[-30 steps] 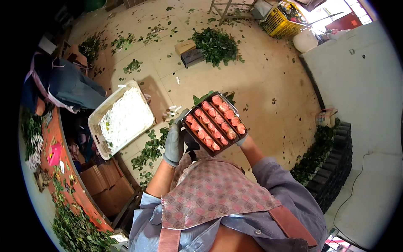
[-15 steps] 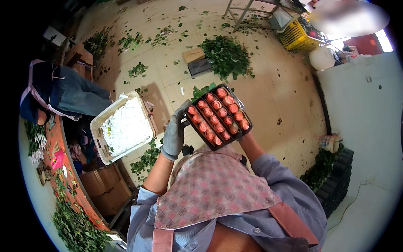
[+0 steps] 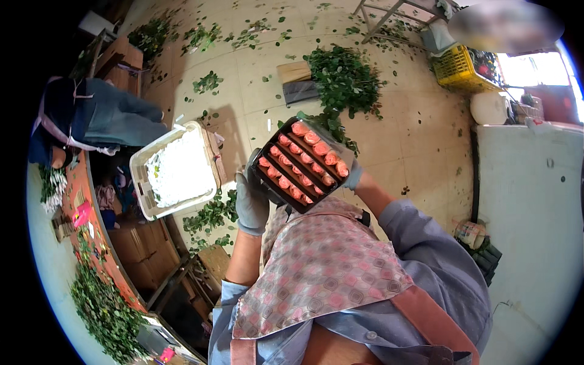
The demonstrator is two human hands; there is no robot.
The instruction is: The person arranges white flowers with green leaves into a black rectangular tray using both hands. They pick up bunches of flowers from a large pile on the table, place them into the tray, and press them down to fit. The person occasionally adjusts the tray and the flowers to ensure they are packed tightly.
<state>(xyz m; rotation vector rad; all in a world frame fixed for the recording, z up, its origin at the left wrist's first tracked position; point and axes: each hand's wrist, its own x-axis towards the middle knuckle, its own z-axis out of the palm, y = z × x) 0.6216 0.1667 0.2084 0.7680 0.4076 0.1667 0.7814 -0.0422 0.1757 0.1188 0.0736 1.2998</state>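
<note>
A black divided tray [image 3: 291, 205] of coral-pink rose heads is held up in front of my apron, turned at an angle. The roses [image 3: 320, 148] lie in several rows between dark dividers. My left hand [image 3: 252, 204], in a grey glove, grips the tray's left side, its fingers partly behind the wall. At the right side, my right hand [image 3: 354, 175], also gloved, holds the tray from beneath, with most of its fingers hidden. A pale basket [image 3: 139, 187] of small white pieces stands to the left of my left hand.
A leaf pile [image 3: 344, 79] lies on the floor ahead, beside a small dark box [image 3: 300, 92]. At the left, a person [image 3: 115, 118] bends by a red-orange worktop [image 3: 112, 267]. A yellow crate [image 3: 455, 68] stands far right, near a pale wall [image 3: 535, 231]. Loose leaves scatter the floor.
The tray has tipped and come slightly left and nearer my body. More of my right glove shows at its edge. The whole view has shifted a little.
</note>
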